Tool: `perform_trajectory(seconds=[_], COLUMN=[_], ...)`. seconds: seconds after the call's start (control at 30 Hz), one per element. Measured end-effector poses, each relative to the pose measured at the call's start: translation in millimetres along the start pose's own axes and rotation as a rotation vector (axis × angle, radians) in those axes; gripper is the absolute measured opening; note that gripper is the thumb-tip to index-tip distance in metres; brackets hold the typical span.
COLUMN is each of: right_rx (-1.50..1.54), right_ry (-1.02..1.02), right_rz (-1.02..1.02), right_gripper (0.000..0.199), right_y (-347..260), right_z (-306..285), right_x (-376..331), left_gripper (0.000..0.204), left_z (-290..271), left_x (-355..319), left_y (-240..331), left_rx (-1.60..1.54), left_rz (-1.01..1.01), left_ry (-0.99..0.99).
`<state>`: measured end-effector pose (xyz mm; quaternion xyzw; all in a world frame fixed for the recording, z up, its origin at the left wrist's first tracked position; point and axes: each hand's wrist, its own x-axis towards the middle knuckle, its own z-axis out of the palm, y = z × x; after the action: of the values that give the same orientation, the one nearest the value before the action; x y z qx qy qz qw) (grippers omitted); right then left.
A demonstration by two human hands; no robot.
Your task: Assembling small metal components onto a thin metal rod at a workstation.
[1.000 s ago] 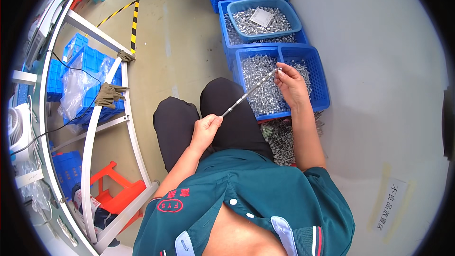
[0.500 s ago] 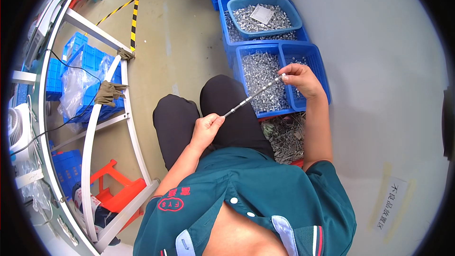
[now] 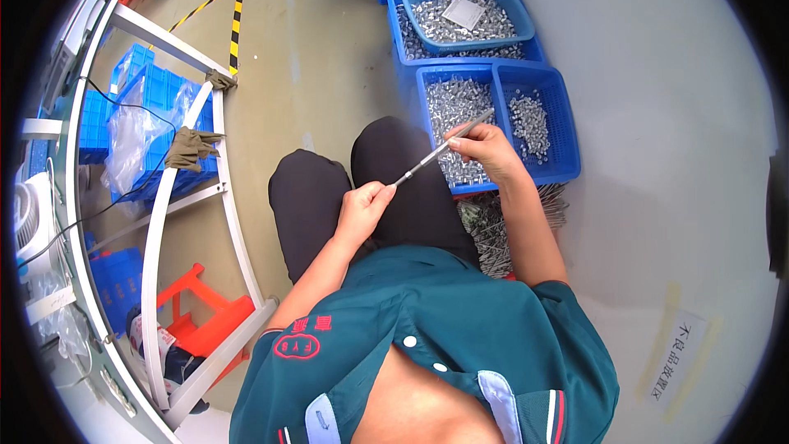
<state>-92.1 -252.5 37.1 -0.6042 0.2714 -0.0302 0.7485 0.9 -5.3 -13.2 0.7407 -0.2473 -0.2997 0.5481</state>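
A thin grey metal rod (image 3: pixel 423 163) slants up to the right across my lap, with a few lighter bands on it. My left hand (image 3: pixel 362 214) is closed on its lower end, over my thighs. Partway up, my right hand (image 3: pixel 486 152) pinches the rod between thumb and fingers, and the far end sticks out beyond. Below that end is a blue divided bin (image 3: pixel 567 127). Silvery metal fittings (image 3: pixel 457 101) fill its left compartment, and small round metal pieces (image 3: pixel 529 125) lie in the right one.
Behind stands another blue bin with a light-blue tub (image 3: pixel 526 26) of metal parts and a white card. Many thin rods (image 3: pixel 493 251) lie under the near bin. At left are a white-framed table (image 3: pixel 232 197), blue crates (image 3: pixel 156 148) and a red stool (image 3: pixel 222 325). A pale wall is at right.
My right hand has moved from the rod's upper end down towards my left hand, leaving that end free. My left hand stays closed near the lower end. The view has shifted slightly.
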Motion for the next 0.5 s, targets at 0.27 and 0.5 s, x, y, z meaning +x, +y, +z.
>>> perform_trajectory(seconds=[0.27,0.5], right_rx=[-0.035,-0.172], right_ry=[-0.148,-0.043], right_rz=[0.042,0.084], right_gripper=[0.026,0.035], right_y=[6.7,11.9], right_z=[21.5,-5.6], right_x=[-6.9,-0.1], left_gripper=[0.04,0.045], left_z=[-1.3,-4.3], left_x=[1.6,-1.2], left_y=[2.9,2.8], left_rx=[-0.021,-0.023], left_rz=[-0.074,-0.077], left_ry=[-0.027,0.002])
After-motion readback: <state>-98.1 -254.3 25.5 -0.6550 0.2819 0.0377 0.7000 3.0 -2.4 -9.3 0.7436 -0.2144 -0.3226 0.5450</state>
